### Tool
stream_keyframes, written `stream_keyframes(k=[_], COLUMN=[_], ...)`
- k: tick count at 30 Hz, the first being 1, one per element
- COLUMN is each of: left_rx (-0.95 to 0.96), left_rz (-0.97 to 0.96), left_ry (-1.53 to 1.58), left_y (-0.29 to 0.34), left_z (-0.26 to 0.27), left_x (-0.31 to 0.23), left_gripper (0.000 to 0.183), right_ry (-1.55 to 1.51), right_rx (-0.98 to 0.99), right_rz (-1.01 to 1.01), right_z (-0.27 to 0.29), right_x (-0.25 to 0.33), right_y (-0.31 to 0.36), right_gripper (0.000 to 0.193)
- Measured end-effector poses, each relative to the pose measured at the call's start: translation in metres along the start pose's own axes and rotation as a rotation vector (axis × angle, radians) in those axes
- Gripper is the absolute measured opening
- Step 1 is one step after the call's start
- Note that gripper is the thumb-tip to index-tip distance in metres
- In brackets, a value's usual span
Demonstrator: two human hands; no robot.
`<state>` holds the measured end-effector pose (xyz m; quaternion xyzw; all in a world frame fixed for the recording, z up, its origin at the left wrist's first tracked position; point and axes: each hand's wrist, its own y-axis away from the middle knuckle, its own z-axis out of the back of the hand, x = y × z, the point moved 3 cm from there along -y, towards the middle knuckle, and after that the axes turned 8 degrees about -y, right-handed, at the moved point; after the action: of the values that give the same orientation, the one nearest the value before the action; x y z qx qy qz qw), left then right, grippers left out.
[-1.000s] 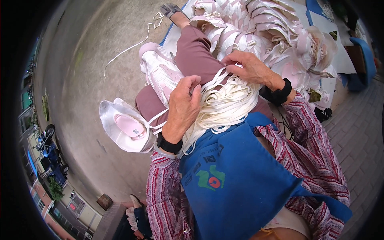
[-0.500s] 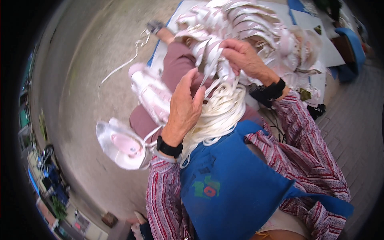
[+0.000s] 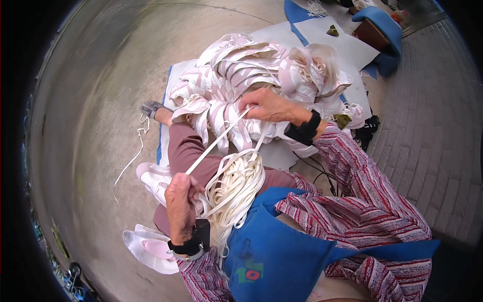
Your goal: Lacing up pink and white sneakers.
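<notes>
A white shoelace (image 3: 217,142) runs taut on a slant between my hands. My left hand (image 3: 181,202) is closed around its lower end, over my left leg. Higher and to the right, my right hand (image 3: 271,106) pinches the other end, in front of the heap of shoe uppers. Across my lap lies a thick bundle of cream-white laces (image 3: 235,183); a strand rises from it toward my right hand. Beside my left leg rest a white and pink shoe (image 3: 152,180) and, closer to me, another white shoe with a pink insole (image 3: 152,248).
A large heap of pink and white shoe uppers (image 3: 241,65) covers a white sheet (image 3: 354,68) with blue edges. A blue-draped brown seat (image 3: 376,36) stands at the far right. A loose lace (image 3: 130,163) lies on the concrete at left. A blue apron (image 3: 282,241) covers my lap.
My hands have moved apart: the left down toward me, the right staying farther up. The lace, slack before, is now stretched between them. The whole view has shifted as well.
</notes>
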<state>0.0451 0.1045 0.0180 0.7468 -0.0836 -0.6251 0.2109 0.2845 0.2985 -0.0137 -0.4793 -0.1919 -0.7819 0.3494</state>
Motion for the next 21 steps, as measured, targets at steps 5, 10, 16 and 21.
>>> stream_keyframes(k=[5, 10, 16, 21], left_rx=[-0.142, -0.242, -0.543, -0.716], left_rz=[-0.097, -0.353, -0.460, -0.604], left_ry=[0.239, 0.666, 0.613, 0.506], left_y=[0.038, 0.065, 0.124, 0.174], left_z=[0.054, 0.119, 0.171, 0.222], left_x=[-0.010, -0.023, -0.036, -0.032], left_gripper=[0.026, 0.025, 0.028, 0.040], right_ry=[-0.065, -0.172, -0.423, -0.872], right_rx=[-0.152, -0.379, -0.950, -0.736], right_rz=[-0.245, -0.498, -0.463, -0.172], right_z=[0.041, 0.088, 0.177, 0.133], right_x=[-0.016, -0.041, -0.066, -0.032], right_y=[0.010, 0.018, 0.047, 0.002], right_gripper=[0.012, 0.013, 0.028, 0.041])
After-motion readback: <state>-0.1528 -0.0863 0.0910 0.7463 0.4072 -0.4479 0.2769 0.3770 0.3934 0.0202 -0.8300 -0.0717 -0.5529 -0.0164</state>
